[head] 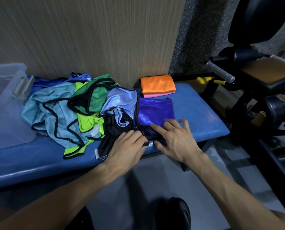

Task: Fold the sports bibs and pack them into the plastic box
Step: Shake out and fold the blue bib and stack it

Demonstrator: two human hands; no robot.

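Note:
A shiny purple bib [155,110] with black trim lies partly folded on the blue padded bench [204,117]. My left hand [128,146] rests on its near edge, fingers lying along the black trim. My right hand [174,135] presses on the bib's near right part with fingers spread. To the left, a loose pile holds a light blue bib [52,103], a green bib [97,93], a neon yellow bib [87,122], a pale lilac bib [120,100] and a black bib [112,130]. A folded orange bib [156,83] sits on a folded pink one [151,95] by the wall. The clear plastic box [5,90] stands at the bench's left end.
A wood-grain wall panel [88,39] backs the bench. Black gym equipment with a grey handle [221,72] and yellow knobs [203,80] crowds the right side. Grey floor and my dark shoes [179,213] are below the bench's front edge.

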